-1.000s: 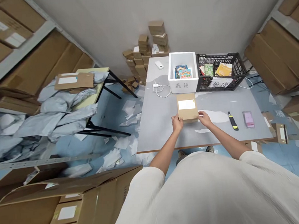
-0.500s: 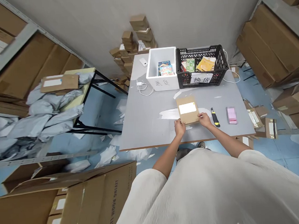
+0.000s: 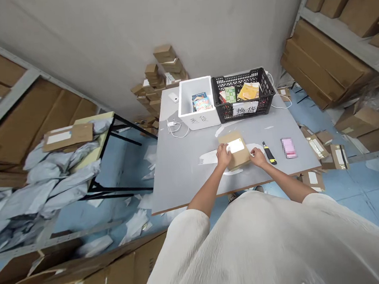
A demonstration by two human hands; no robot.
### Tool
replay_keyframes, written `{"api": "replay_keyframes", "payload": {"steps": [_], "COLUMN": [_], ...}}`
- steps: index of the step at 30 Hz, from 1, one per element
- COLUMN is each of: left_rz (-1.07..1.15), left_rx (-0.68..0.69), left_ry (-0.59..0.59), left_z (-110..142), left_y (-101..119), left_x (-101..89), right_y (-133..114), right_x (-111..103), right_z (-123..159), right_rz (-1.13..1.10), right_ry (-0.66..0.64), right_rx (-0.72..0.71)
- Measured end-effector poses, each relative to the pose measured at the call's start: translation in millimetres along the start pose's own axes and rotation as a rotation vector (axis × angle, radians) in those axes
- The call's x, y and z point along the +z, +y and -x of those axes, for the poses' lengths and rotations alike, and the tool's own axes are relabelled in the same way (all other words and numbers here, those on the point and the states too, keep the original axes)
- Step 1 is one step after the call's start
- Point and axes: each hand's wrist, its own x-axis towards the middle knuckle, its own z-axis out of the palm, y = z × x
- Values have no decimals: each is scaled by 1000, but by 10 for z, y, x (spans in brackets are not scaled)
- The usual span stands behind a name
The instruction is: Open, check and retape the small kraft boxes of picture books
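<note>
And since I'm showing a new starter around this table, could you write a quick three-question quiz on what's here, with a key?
1. What is the left grip touching?
A: a shoe
B: a cardboard box
C: a cable
2. True or false: the black crate stands to the right of the white tub, as pictured.
3. Fill in the blank: a black-and-yellow ____ lies on the table, just right of the right grip.

Key: 1. B; 2. true; 3. knife.
</note>
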Motion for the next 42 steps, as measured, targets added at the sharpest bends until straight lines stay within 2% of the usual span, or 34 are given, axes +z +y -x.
{"api": "replay_keyframes", "payload": {"steps": [7, 11, 17, 19, 23, 26, 29, 36, 42], "left_rz": [-60, -130, -196, -201, -221, -195, -105, 79, 235], "left_rx": [129, 193, 153, 117, -38, -125, -202, -286, -365], "left_ry": [-148, -185, -239, -221, -135, -102, -129, -134, -57], "left_z": [-479, -642, -750, -741, -649, -513, -334, -1, 4], "left_y": [91, 103, 71, 51, -64, -236, -438, -774, -848], "left_x": [-55, -54, -120, -162, -281, -374, -423, -346, -257], "right_y": [-133, -194, -213, -210, -215, -232, -242, -128, -14], "right_x": [22, 68, 65, 56, 75, 120, 161, 166, 168], "right_z": [232, 304, 292, 276, 217, 119, -20, -335, -536], "right_rz": [-98, -146, -110, -33, 47, -41, -162, -261, -241], "right_ry": [-222, -175, -101, -70, 10, 45, 53, 49, 20], "right_rx": [6, 40, 94, 94, 100, 75, 41, 51, 43]}}
